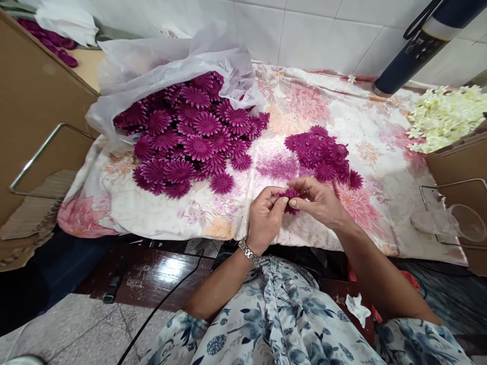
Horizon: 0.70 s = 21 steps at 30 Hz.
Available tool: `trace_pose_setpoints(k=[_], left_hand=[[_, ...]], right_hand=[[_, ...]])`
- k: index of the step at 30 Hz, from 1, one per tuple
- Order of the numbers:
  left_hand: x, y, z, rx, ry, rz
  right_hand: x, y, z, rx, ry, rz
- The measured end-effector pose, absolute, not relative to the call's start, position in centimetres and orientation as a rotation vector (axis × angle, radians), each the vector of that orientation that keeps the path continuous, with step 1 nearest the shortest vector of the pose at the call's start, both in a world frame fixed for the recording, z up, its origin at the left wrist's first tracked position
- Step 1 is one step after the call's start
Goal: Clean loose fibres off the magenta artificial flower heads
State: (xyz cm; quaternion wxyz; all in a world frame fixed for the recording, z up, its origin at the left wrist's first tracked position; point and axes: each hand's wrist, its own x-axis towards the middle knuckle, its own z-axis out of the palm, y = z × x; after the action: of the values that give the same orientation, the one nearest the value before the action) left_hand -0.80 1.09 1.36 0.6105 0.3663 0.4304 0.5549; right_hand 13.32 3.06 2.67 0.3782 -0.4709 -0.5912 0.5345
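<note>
A small purple flower (291,208) is pinched between both hands near the front edge of the cloth-covered table. My left hand (266,213), with a metal watch at the wrist, grips its left side between thumb and fingers. On the other side my right hand (314,202) holds it by thumb and forefinger. Just beyond my right hand lies a small heap of purple flowers (321,152). To the left, a larger pile of purple flowers (198,147) spills out of a white plastic bag (167,71). Purple specks (277,166) dot the cloth between the piles.
Cardboard pieces with metal wire handles stand at the left (45,86) and right (456,172). A dark blue cylinder (411,56) leans at the back right, near pale yellow-white flowers (449,114). A clear plastic cup (467,222) is at the right edge.
</note>
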Motion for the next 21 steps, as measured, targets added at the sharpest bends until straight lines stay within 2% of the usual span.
trace_pose_setpoints(k=[2, 7, 15, 21], left_hand=[[-1.10, 1.00, 1.25, 0.992, 1.052, 1.284], [-1.65, 1.22, 1.45, 1.113, 1.093, 1.276], [-1.90, 1.13, 1.46, 1.350, 1.122, 1.419], [-1.93, 0.65, 1.24, 1.444, 1.069, 1.453]], right_hand=[[13.11, 3.01, 2.86, -1.158, -1.467, 1.480], [12.79, 2.88, 3.07, -1.160, -1.464, 1.320], [12.70, 2.66, 3.35, -1.196, -1.590, 1.366], [12.70, 2.76, 3.31, -1.177, -1.487, 1.518]])
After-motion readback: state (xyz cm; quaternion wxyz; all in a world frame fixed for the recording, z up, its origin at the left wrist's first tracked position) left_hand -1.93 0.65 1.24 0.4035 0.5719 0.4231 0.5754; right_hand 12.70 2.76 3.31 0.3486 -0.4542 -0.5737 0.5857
